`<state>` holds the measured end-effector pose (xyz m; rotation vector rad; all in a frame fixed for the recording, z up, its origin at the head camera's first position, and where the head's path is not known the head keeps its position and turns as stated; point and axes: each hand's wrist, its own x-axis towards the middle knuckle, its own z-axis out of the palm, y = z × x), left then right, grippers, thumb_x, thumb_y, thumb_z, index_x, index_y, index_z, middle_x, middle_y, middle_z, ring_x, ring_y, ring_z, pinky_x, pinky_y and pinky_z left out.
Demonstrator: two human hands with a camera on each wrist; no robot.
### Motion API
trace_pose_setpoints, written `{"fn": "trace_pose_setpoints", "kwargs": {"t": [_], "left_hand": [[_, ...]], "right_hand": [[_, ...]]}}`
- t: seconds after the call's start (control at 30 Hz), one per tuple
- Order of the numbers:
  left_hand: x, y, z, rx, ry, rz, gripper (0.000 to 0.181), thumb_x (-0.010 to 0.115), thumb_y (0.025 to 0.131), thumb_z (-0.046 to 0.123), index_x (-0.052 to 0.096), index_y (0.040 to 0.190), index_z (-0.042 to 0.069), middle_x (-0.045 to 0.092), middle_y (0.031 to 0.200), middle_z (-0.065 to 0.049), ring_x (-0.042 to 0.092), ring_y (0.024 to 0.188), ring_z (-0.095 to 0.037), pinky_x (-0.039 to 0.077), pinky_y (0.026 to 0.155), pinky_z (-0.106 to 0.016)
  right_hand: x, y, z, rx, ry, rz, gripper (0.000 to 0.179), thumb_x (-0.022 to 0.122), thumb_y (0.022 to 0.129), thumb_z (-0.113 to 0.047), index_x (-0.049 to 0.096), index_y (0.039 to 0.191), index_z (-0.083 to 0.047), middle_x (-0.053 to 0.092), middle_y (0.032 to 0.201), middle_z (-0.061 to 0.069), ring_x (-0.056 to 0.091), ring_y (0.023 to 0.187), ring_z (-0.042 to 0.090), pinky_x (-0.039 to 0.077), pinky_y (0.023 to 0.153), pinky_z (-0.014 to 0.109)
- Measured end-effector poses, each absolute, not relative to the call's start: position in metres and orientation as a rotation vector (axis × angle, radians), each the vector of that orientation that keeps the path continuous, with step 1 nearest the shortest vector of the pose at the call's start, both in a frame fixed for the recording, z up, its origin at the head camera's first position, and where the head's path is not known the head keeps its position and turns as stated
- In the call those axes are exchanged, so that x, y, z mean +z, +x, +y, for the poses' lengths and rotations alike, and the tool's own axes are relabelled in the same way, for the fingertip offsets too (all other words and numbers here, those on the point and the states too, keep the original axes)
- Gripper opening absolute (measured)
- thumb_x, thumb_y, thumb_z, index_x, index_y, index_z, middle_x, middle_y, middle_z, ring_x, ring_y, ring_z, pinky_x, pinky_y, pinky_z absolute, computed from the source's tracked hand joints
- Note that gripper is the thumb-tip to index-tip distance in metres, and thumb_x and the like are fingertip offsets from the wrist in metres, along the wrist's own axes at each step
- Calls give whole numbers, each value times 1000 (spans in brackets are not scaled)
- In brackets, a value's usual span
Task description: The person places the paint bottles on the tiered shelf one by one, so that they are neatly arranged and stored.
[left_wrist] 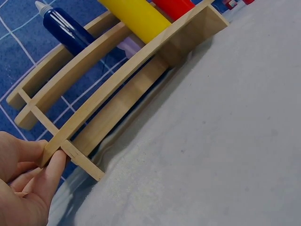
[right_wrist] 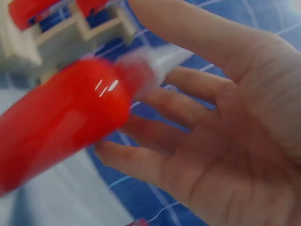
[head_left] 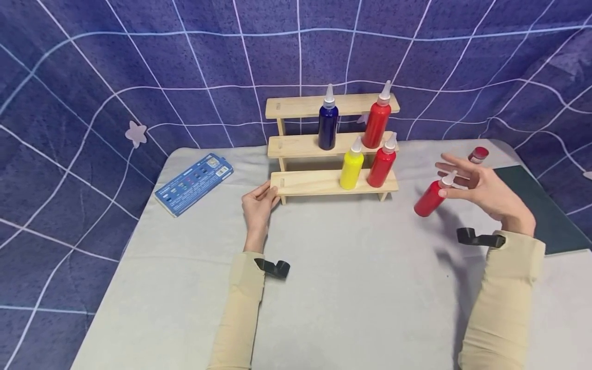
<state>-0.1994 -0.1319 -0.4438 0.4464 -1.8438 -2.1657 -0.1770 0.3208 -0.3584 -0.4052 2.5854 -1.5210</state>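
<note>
My left hand (head_left: 258, 209) pinches the left end of the lowest step of a three-step wooden rack (head_left: 305, 181). In the left wrist view, its thumb and fingers (left_wrist: 55, 169) grip that corner. My right hand (head_left: 497, 195) holds a red squeeze bottle (head_left: 427, 200) by its neck, right of the rack, tilted with its pale nozzle up toward the palm. The right wrist view shows this bottle (right_wrist: 66, 117) blurred, the other fingers spread behind it. On the rack stand a dark blue bottle (head_left: 328, 128), a yellow bottle (head_left: 351, 172) and two red bottles (head_left: 382, 168).
A blue printed box (head_left: 194, 184) lies on the table's left side. A small red-lidded jar (head_left: 478, 154) stands behind my right hand, near a dark green board (head_left: 546, 210). A blue gridded curtain (head_left: 208, 67) hangs behind the pale tablecloth (head_left: 342, 277).
</note>
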Motion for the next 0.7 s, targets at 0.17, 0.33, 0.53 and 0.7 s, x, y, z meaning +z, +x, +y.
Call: {"fn": "trace_pose_setpoints", "kwargs": {"t": [0.17,0.33,0.53,0.7], "left_hand": [[-445,-200,-131,-2165,448,-1835,33,69,89,0,65,122,-4,65,118,-27,68,102,-31,62,78,-22],[-444,-200,-131,-2173,451,-1831,33,68,89,-1,64,122,-4,66,117,-27,68,102,-31,62,78,-22],[-443,-200,-131,-2168,446,-1840,33,68,89,-1,64,122,-5,65,117,-27,68,103,-32,62,78,-21],[-444,-199,-132,-2162,442,-1839,33,68,89,-1,64,122,-5,65,117,-27,68,103,-32,62,78,-21]], "right_hand": [[-379,-184,328,-1524,-449,2473,58,72,84,4,52,139,-2,62,126,-21,61,109,-2,53,87,8],[-397,-190,332,-1579,-453,2377,55,69,86,6,51,137,3,65,126,-13,60,111,-1,52,89,10],[-409,-193,334,-1628,-424,2309,52,66,88,6,50,137,4,64,130,-2,59,112,1,48,92,11],[-413,-194,335,-1637,-406,2277,48,64,91,3,50,137,3,60,135,3,57,117,2,46,93,13]]}}
